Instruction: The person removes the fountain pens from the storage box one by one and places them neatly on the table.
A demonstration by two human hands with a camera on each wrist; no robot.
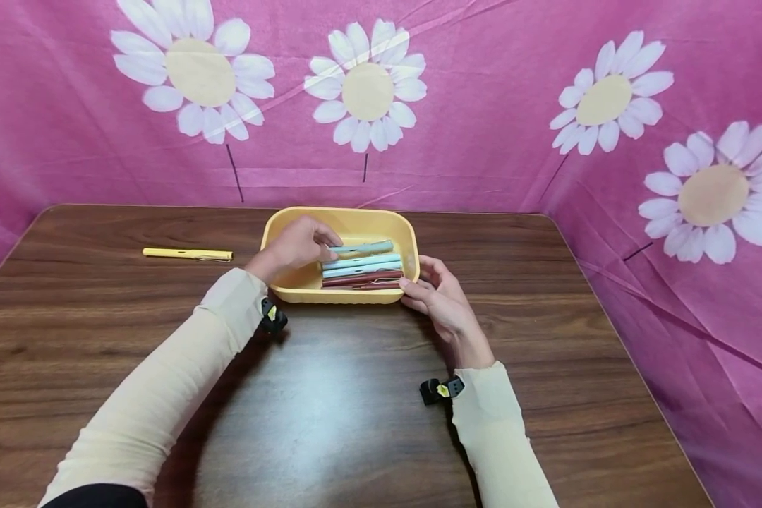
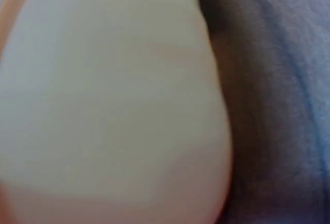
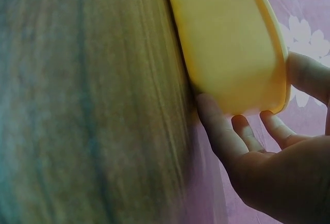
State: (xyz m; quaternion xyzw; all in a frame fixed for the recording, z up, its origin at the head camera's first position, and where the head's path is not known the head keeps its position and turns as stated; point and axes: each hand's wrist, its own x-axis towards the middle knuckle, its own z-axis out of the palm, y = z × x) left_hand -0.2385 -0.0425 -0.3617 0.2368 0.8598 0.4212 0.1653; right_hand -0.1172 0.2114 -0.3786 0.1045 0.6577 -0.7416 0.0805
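A yellow plastic tray [image 1: 339, 298] holds several pens lying side by side. In it, my left hand [image 1: 298, 243] pinches the end of a teal pen [image 1: 365, 248] between thumb and fingers. Two light blue pens [image 1: 362, 264] and dark red pens [image 1: 362, 279] lie in front of it, towards the tray's near wall. At the tray's right end my right hand [image 1: 443, 300] holds on, thumb over the rim and fingers against the outer wall. The right wrist view shows its fingertips [image 3: 206, 103] at the tray wall [image 3: 232, 44]. A pale sleeve [image 2: 113, 100] fills most of the left wrist view.
A yellow pen [image 1: 187, 254] with a clip lies on the brown wooden table [image 1: 317, 409], left of the tray. Behind and to the right hangs a pink cloth [image 1: 482, 106] printed with white daisies. Dark wrist cameras [image 1: 441, 390] are strapped on both sleeves.
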